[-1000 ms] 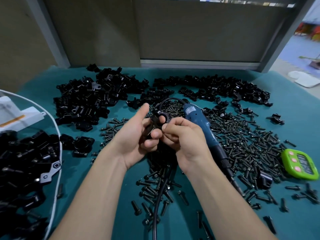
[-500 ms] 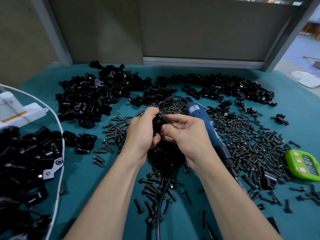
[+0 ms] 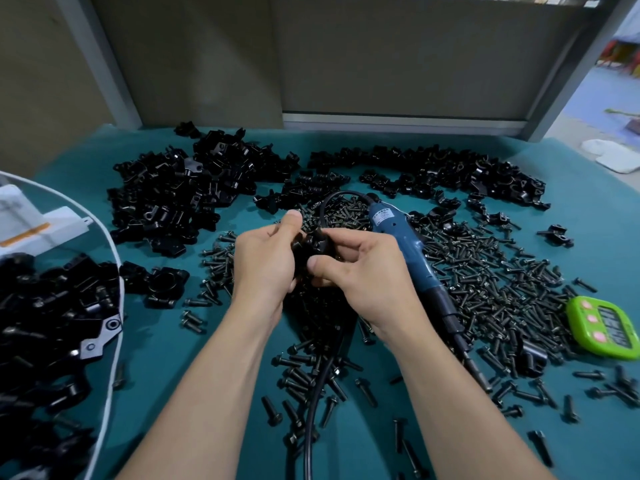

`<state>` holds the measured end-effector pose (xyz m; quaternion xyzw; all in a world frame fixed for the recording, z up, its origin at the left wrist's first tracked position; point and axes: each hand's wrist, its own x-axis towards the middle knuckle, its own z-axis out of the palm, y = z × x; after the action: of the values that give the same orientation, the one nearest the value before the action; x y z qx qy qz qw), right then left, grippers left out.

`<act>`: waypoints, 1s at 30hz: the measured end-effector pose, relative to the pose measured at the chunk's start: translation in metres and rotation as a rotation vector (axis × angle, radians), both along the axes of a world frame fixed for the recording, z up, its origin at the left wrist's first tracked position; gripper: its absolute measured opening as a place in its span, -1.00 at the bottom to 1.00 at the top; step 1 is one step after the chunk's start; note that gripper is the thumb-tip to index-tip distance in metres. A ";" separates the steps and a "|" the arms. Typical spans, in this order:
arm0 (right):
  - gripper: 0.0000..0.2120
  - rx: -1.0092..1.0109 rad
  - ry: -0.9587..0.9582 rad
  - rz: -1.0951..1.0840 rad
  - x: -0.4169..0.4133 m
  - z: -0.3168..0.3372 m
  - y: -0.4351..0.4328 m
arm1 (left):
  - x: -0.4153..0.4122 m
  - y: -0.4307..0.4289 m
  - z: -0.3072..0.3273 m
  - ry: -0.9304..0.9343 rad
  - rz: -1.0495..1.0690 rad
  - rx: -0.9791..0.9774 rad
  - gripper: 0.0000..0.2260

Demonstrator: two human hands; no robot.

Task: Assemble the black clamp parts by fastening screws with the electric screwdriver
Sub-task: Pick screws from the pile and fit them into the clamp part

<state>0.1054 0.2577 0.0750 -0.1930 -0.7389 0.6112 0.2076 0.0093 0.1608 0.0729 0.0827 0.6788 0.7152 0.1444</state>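
Left hand (image 3: 266,261) and right hand (image 3: 363,275) both curl their fingers and thumbs around a glossy, rounded black clamp part (image 3: 313,244), held above the table just left of the blue plastic electric screwdriver (image 3: 401,244). The screwdriver lies ungripped on the teal cloth-covered table (image 3: 166,358), just beside the right hand. Dull, flanged black screws (image 3: 485,271) carpet the cloth to its right; angular loose clamp parts (image 3: 180,199) pile up to its left and beyond it. Bare cloth opens left of it, beside the left forearm.
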 end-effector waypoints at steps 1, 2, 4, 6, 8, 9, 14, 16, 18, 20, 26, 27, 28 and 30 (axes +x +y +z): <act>-0.65 0.031 -0.006 0.027 0.000 0.001 0.001 | -0.001 -0.001 -0.001 0.020 0.013 -0.016 -0.55; -0.65 0.068 -0.011 0.047 0.001 0.003 0.001 | -0.001 -0.002 -0.002 0.022 0.006 -0.020 -0.56; -0.60 0.144 -0.007 0.064 0.003 0.006 0.001 | -0.003 -0.004 -0.001 -0.012 -0.060 -0.003 -0.59; -0.57 0.207 0.012 0.079 0.005 0.009 0.001 | -0.004 -0.006 0.000 -0.043 -0.109 0.009 -0.58; -0.57 0.275 0.024 0.092 0.007 0.011 -0.001 | -0.005 -0.006 0.000 -0.055 -0.087 0.026 -0.57; -0.58 0.305 0.026 0.090 0.008 0.011 -0.002 | -0.005 -0.005 -0.001 -0.046 -0.052 0.019 -0.57; -0.65 0.326 0.049 -0.034 0.007 0.007 -0.006 | 0.004 0.000 0.001 0.007 0.106 -0.020 -0.51; -0.70 0.260 0.051 -0.105 0.006 0.007 -0.006 | 0.008 0.000 0.004 -0.004 -0.036 0.059 -0.57; -0.77 0.217 0.044 -0.165 0.006 0.007 -0.002 | 0.011 0.000 0.006 -0.006 -0.225 0.121 -0.74; -0.82 0.203 0.032 -0.173 0.007 0.008 0.000 | 0.010 0.001 0.007 -0.053 -0.336 0.187 -0.89; -0.79 0.260 -0.023 -0.111 0.010 0.009 0.003 | -0.001 -0.008 0.006 -0.159 -0.416 0.288 -0.75; -0.78 0.267 -0.027 -0.100 0.011 0.009 0.003 | -0.003 -0.009 0.005 -0.156 -0.433 0.273 -0.70; -0.76 0.281 -0.037 -0.094 0.011 0.008 0.003 | -0.005 -0.010 0.004 -0.151 -0.447 0.247 -0.64; -0.63 0.316 -0.091 -0.097 0.011 0.006 0.002 | -0.009 -0.013 0.003 -0.142 -0.473 0.194 -0.56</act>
<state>0.1161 0.2598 0.0813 -0.2211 -0.8243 0.4672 0.2309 0.0008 0.1480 0.0762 0.2019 0.5570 0.7274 0.3461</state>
